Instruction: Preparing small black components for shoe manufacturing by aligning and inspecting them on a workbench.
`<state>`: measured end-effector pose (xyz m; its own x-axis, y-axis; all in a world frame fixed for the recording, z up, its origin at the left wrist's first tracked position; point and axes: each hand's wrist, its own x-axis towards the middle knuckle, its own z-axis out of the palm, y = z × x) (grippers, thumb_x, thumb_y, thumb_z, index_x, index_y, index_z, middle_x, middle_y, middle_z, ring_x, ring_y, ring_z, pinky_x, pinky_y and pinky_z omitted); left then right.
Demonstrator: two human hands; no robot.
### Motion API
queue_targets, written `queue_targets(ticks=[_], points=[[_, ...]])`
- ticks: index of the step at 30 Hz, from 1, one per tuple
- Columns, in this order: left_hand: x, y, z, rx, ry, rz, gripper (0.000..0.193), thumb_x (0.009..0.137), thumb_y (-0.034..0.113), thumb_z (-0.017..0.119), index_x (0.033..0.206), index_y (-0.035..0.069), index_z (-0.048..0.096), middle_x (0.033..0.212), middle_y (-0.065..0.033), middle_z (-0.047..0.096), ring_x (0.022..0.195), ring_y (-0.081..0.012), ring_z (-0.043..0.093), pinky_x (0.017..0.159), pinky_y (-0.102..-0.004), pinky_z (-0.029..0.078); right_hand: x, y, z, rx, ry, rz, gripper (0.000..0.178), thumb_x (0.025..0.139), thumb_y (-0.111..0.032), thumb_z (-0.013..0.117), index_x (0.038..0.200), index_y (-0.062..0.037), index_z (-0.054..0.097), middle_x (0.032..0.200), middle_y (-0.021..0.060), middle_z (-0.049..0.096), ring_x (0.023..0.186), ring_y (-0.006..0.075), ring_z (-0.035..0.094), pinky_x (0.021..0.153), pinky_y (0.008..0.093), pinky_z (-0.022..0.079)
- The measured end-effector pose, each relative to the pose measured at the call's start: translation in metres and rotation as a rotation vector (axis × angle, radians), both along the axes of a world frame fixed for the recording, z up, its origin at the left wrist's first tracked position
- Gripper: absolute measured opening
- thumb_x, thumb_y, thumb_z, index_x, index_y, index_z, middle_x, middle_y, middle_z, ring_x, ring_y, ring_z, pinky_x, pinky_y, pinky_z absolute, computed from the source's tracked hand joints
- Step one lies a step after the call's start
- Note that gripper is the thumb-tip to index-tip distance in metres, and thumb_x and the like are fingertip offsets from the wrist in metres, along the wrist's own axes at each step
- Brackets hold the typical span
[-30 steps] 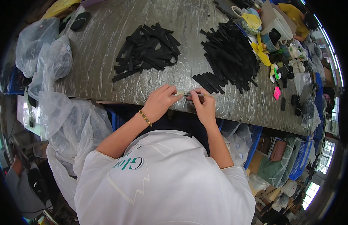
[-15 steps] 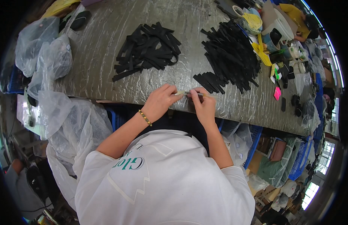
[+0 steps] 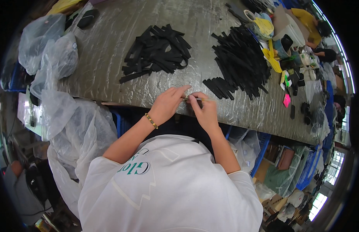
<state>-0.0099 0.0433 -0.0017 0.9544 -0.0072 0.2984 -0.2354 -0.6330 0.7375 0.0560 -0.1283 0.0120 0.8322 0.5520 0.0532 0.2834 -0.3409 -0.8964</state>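
At the near edge of the table, the R hand and the L hand are held close together, w/ their fingertips almost meeting. By the R hand a thin pale rod, similar to a pen or slim tool, is clamped btw. thumb and fingers; it is held nearly level, its tip directed toward the L hand, prob. so that small movements can be controlled by the fingers only. Of the L hand, the index finger is stretched out; whether something is pinched by its other fingers cannot be told, b/c the tips are partly hidden.

Farther in on the table, a loose pile of black strips is placed left of its middle, and a dense heap of black strips to the right, w/ a short row of strips at the heap's near side; prob. they are set apart to avoid mixing, yet within reach. On the table's right side, a bright pink piece is seen among small items. At its left side, plastic bags are heaped, apparently to spare working space.
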Motion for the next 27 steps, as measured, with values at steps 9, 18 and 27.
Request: queue_targets(ticks=[9, 18, 27], points=[[-0.001, 0.001, 0.004, -0.007, -0.001, -0.003, 0.047, 0.086, -0.001, 0.06, 0.133, 0.006, 0.053, 0.105, -0.0143, 0.065, 0.098, -0.0334, 0.061, 0.084, -0.0422, 0.051, -0.003, 0.008, 0.004, -0.08, -0.236, 0.027, 0.013, 0.097, -0.006, 0.06, 0.095, 0.0051, 0.065, 0.083, 0.0149, 0.065, 0.077, 0.0295, 0.066, 0.074, 0.0345, 0.051], [0.0, 0.002, 0.006, -0.03, 0.049, -0.022, 0.04, 0.087, -0.001, 0.061, 0.126, 0.007, 0.057, 0.103, -0.0125, 0.066, 0.098, -0.0327, 0.061, 0.086, -0.0413, 0.05, 0.017, -0.019, 0.008, -0.19, -0.3, 0.197, 0.023, 0.086, 0.004, 0.064, 0.108, -0.0006, 0.058, 0.115, 0.0137, 0.053, 0.104, 0.0345, 0.056, 0.088, 0.0403, 0.047], [-0.004, 0.033, 0.025, 0.004, -0.147, 0.011, 0.021, 0.085, 0.004, 0.069, 0.106, 0.003, 0.064, 0.112, -0.0139, 0.065, 0.106, -0.0355, 0.061, 0.091, -0.0396, 0.05, 0.033, -0.008, 0.027, -0.045, -0.353, 0.217, 0.027, 0.084, 0.003, 0.066, 0.109, -0.0019, 0.057, 0.111, 0.0131, 0.053, 0.104, 0.0337, 0.055, 0.088, 0.0391, 0.048]])
